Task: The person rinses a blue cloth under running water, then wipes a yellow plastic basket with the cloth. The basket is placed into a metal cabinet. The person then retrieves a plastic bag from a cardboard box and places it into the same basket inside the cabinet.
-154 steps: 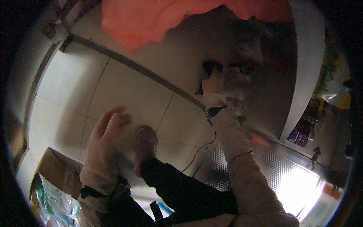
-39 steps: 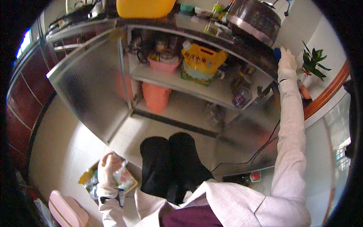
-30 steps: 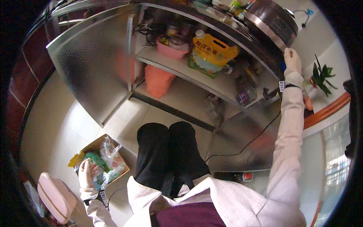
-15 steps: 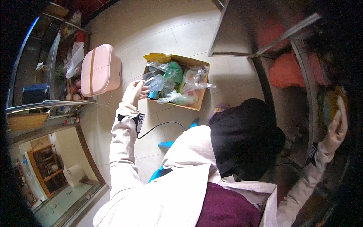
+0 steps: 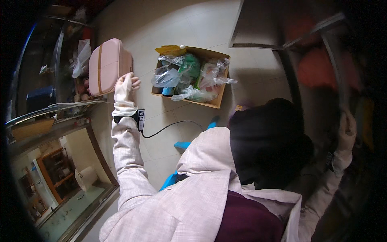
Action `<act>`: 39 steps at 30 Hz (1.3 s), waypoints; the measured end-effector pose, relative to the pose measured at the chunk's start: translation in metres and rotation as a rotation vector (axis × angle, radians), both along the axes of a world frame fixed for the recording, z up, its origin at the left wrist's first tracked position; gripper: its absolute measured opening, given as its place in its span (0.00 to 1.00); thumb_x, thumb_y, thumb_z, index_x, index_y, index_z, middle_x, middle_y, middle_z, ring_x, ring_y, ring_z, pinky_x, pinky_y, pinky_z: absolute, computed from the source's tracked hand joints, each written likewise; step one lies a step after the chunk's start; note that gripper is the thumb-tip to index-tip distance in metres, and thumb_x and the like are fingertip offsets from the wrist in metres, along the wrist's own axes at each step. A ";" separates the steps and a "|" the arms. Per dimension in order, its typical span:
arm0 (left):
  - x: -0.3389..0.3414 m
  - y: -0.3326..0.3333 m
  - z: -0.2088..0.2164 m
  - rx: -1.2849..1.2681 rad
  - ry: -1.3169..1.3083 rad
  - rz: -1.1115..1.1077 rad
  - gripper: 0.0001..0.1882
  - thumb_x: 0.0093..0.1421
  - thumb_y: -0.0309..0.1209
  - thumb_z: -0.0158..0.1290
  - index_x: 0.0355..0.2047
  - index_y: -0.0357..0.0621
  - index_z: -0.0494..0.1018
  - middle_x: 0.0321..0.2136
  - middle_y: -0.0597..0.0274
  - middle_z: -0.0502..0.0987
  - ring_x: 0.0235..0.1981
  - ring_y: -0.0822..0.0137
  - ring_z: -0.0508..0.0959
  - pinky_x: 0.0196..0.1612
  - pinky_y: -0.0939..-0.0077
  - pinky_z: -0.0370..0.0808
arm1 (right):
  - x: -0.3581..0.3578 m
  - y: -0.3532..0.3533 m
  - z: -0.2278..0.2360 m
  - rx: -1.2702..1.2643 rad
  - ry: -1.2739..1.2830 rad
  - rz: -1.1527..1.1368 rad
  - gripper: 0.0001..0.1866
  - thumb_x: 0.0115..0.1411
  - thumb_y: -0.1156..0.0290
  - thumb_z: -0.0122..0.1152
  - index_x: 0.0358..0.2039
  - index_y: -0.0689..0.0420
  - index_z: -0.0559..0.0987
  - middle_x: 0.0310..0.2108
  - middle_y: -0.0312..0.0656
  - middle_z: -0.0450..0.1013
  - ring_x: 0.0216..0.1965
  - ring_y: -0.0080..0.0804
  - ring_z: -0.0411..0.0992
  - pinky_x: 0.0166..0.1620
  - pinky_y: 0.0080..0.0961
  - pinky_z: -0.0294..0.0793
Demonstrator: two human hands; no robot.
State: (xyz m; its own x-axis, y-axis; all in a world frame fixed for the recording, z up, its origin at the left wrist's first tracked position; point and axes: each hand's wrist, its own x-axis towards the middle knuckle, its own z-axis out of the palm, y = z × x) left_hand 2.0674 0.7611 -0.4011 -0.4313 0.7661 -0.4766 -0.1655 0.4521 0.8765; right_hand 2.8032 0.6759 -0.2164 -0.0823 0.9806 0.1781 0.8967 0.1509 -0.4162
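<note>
My left hand is beside the front corner of a pink lidded bin. Its fingers are loosely curled and a little apart, with nothing visible in them. To its right on the floor is a cardboard box with plastic bags, some clear and one green, and a yellow packet. On the far right, in shadow, my right hand is closed at the metal edge of a cabinet door. Blur and darkness partly hide those fingertips. Behind this edge a red bag shows dimly.
Another open cabinet door stands at the upper right. Shelves with a white plastic bag and a dark blue box line the left. Below them is a glass-fronted cabinet. Blue stool legs stick out beside me; a black cable hangs from my left wrist.
My left hand has moved left from the cardboard box to beside the pink bin. My right hand has come inward and down from the cabinet contents to the door edge. The view has shifted slightly.
</note>
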 end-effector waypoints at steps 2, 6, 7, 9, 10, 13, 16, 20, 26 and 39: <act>0.022 -0.005 -0.012 -0.009 -0.045 -0.075 0.16 0.65 0.35 0.55 0.46 0.37 0.69 0.32 0.52 0.79 0.28 0.62 0.82 0.27 0.75 0.77 | -0.005 -0.005 -0.004 -0.038 0.048 -0.064 0.13 0.69 0.73 0.50 0.52 0.57 0.78 0.53 0.45 0.75 0.58 0.37 0.71 0.62 0.33 0.67; 0.045 -0.009 -0.024 -0.067 -0.023 -0.222 0.19 0.64 0.40 0.56 0.50 0.42 0.73 0.34 0.58 0.78 0.32 0.63 0.81 0.36 0.73 0.80 | -0.019 -0.001 -0.010 -0.231 0.002 -0.270 0.17 0.64 0.67 0.56 0.52 0.53 0.79 0.49 0.44 0.77 0.52 0.35 0.74 0.56 0.32 0.70; 0.046 -0.005 -0.024 -0.112 0.031 -0.220 0.17 0.65 0.40 0.55 0.49 0.43 0.74 0.33 0.60 0.78 0.30 0.65 0.81 0.33 0.74 0.80 | -0.020 0.001 -0.012 -0.281 -0.032 -0.308 0.17 0.63 0.64 0.58 0.51 0.53 0.79 0.48 0.45 0.77 0.51 0.36 0.74 0.55 0.33 0.71; 0.045 -0.006 -0.018 -0.086 0.072 -0.170 0.15 0.66 0.41 0.54 0.44 0.44 0.75 0.31 0.62 0.78 0.28 0.67 0.81 0.31 0.76 0.79 | -0.018 0.005 -0.016 -0.347 0.100 -0.211 0.21 0.63 0.61 0.58 0.53 0.57 0.77 0.49 0.48 0.76 0.51 0.40 0.74 0.54 0.33 0.72; 0.045 -0.008 -0.016 -0.013 0.025 -0.197 0.15 0.66 0.41 0.54 0.44 0.43 0.74 0.31 0.61 0.78 0.28 0.69 0.80 0.32 0.76 0.78 | -0.016 0.005 -0.018 -0.497 0.125 -0.341 0.21 0.63 0.59 0.58 0.53 0.57 0.78 0.51 0.47 0.76 0.51 0.38 0.74 0.54 0.31 0.72; 0.048 -0.008 -0.007 0.079 0.012 -0.213 0.14 0.67 0.41 0.52 0.44 0.44 0.74 0.30 0.63 0.77 0.27 0.72 0.77 0.31 0.78 0.76 | -0.008 0.003 -0.026 -0.526 0.100 -0.350 0.24 0.63 0.55 0.58 0.53 0.58 0.77 0.52 0.48 0.75 0.51 0.38 0.74 0.53 0.32 0.72; 0.062 0.001 0.000 0.115 0.052 -0.151 0.13 0.68 0.41 0.51 0.42 0.46 0.73 0.27 0.67 0.75 0.23 0.77 0.73 0.28 0.84 0.71 | 0.002 0.000 -0.025 -0.516 0.076 -0.339 0.24 0.63 0.55 0.56 0.53 0.58 0.77 0.50 0.50 0.76 0.50 0.44 0.74 0.54 0.34 0.72; 0.076 0.015 0.010 0.224 0.033 -0.039 0.11 0.67 0.41 0.53 0.41 0.48 0.74 0.23 0.67 0.76 0.19 0.75 0.73 0.23 0.84 0.68 | 0.017 0.006 -0.008 -0.395 0.145 -0.483 0.22 0.62 0.55 0.55 0.49 0.58 0.79 0.44 0.50 0.79 0.45 0.48 0.77 0.49 0.37 0.74; 0.065 0.025 -0.010 0.342 -0.075 -0.300 0.09 0.67 0.40 0.52 0.39 0.49 0.73 0.21 0.70 0.72 0.17 0.78 0.69 0.20 0.87 0.67 | 0.049 0.014 -0.004 -0.119 0.081 -0.537 0.19 0.62 0.56 0.55 0.45 0.57 0.79 0.36 0.48 0.80 0.39 0.43 0.77 0.41 0.36 0.73; 0.099 0.028 0.002 0.263 -0.125 -0.100 0.12 0.68 0.40 0.51 0.41 0.45 0.73 0.26 0.65 0.75 0.21 0.74 0.73 0.27 0.84 0.73 | -0.011 0.061 0.165 0.577 0.083 -0.019 0.17 0.65 0.72 0.56 0.53 0.61 0.76 0.46 0.41 0.78 0.46 0.28 0.75 0.52 0.25 0.74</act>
State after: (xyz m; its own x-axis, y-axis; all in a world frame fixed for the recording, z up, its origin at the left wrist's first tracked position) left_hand 2.1661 0.7895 -0.3996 -0.2977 0.9059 -0.3011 -0.2460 0.2319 0.9411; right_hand 2.7921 0.7368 -0.0519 -0.0289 0.7239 0.6893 0.8693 0.3586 -0.3402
